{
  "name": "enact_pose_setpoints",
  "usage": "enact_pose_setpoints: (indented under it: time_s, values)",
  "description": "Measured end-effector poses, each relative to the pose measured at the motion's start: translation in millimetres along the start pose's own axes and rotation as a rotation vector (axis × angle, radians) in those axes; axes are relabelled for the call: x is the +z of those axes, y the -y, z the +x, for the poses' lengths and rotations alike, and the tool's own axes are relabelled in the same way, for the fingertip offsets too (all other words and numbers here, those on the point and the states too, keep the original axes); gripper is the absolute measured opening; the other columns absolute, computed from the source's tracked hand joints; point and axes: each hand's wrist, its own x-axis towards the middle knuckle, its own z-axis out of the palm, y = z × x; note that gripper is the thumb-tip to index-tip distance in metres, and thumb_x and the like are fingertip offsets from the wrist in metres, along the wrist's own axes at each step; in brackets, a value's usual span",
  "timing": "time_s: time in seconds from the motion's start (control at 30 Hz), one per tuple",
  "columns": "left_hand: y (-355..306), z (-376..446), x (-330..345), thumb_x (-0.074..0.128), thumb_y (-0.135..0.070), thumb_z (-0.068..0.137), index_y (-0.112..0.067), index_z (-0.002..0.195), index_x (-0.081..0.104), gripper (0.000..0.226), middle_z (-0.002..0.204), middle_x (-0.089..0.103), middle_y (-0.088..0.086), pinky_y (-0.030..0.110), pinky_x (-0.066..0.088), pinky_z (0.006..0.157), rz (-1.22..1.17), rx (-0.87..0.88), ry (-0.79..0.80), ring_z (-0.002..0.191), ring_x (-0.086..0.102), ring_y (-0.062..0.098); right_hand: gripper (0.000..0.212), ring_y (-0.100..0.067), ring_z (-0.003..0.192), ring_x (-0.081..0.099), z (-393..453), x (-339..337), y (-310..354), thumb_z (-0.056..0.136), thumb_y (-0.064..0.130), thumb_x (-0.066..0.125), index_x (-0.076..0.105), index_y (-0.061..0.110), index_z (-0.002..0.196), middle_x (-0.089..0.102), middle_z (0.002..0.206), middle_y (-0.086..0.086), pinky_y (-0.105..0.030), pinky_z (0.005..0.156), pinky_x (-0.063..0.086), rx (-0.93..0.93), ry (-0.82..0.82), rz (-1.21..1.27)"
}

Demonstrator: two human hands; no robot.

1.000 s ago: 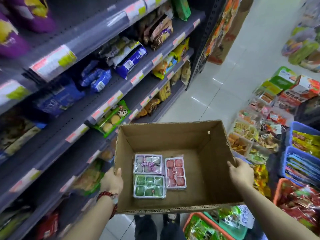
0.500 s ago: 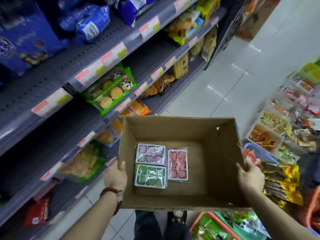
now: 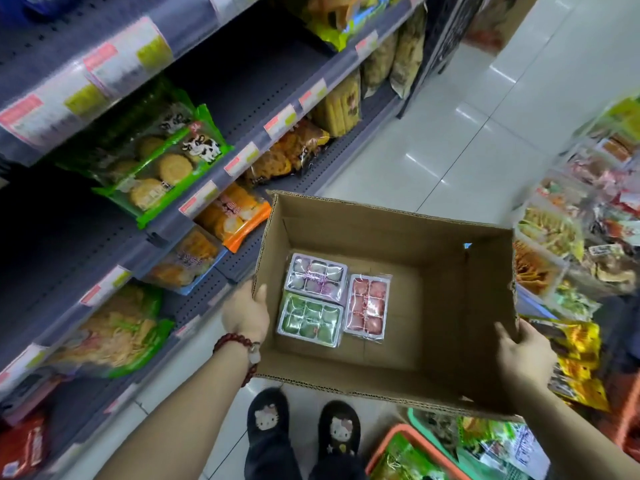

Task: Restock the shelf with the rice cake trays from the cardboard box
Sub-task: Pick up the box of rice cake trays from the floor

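I carry an open cardboard box (image 3: pixel 450 289) in front of me above the floor. My left hand (image 3: pixel 246 311) grips its left wall, thumb hooked over the rim. My right hand (image 3: pixel 526 358) grips the right wall near the front corner. Three wrapped rice cake trays lie on the box floor at the left: a purple tray (image 3: pixel 317 280) at the back, a green tray (image 3: pixel 309 319) in front of it, and a pink tray (image 3: pixel 367 308) to their right. The shelf (image 3: pixel 242 81) stands to my left.
Snack bags fill parts of the shelf: a green biscuit pack (image 3: pixel 162 161), an orange pack (image 3: pixel 232 214). Dark gaps show between them. Bins of packaged snacks (image 3: pixel 571 244) line the right. An orange basket (image 3: pixel 408 455) sits by my slippered feet (image 3: pixel 301 420). White tiled aisle runs ahead.
My view has tilted down and the lower shelves have come closer. The box has shifted right and lower while both hands keep their grip. The trays stay in place.
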Motion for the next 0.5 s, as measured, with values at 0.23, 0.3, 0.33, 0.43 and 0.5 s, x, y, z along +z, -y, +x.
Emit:
enact_pose_setpoints:
  time_s: [0.23,0.3,0.33,0.43,0.5]
  values:
    - [-18,24,18,0.037,-0.03,0.1,-0.008,0.135,0.047,0.043,0.131,0.057,0.02,0.044,0.046,0.092,0.039,0.039,-0.012,0.121,0.053,0.037,0.028,-0.045,0.101,0.061,16,28,-16,0.092,0.022,0.056,0.066,0.003,0.11,0.069,0.106,-0.025,-0.044,0.088,0.046,0.053,0.009,0.016]
    - [-21,25,18,0.037,-0.029,0.1,-0.008,0.136,0.045,0.043,0.133,0.055,0.02,0.045,0.045,0.093,0.057,0.05,-0.015,0.122,0.052,0.037,0.027,-0.047,0.103,0.059,16,29,-18,0.092,0.02,0.055,0.064,0.003,0.111,0.068,0.108,-0.027,-0.045,0.09,0.044,0.071,0.019,-0.008]
    - [-21,23,17,0.037,-0.029,0.1,-0.007,0.136,0.045,0.043,0.133,0.055,0.02,0.045,0.045,0.093,0.072,0.044,-0.01,0.122,0.052,0.037,0.028,-0.047,0.105,0.058,14,29,-19,0.092,0.018,0.054,0.062,0.002,0.114,0.067,0.111,-0.027,-0.045,0.091,0.043,0.072,0.031,-0.023]
    - [-22,18,14,0.037,-0.028,0.1,-0.004,0.132,0.046,0.041,0.132,0.056,0.021,0.045,0.044,0.095,0.107,0.018,0.026,0.122,0.053,0.036,0.036,-0.048,0.113,0.053,7,28,-18,0.092,0.012,0.054,0.054,0.0,0.125,0.061,0.12,-0.028,-0.045,0.096,0.04,0.11,0.081,-0.031]
    - [-28,13,9,0.038,-0.027,0.1,-0.008,0.136,0.041,0.041,0.135,0.054,0.02,0.046,0.042,0.096,0.106,0.018,0.064,0.124,0.051,0.036,0.041,-0.049,0.115,0.051,6,24,-14,0.09,0.013,0.057,0.048,-0.004,0.127,0.058,0.123,-0.031,-0.046,0.096,0.04,0.158,0.14,-0.04]
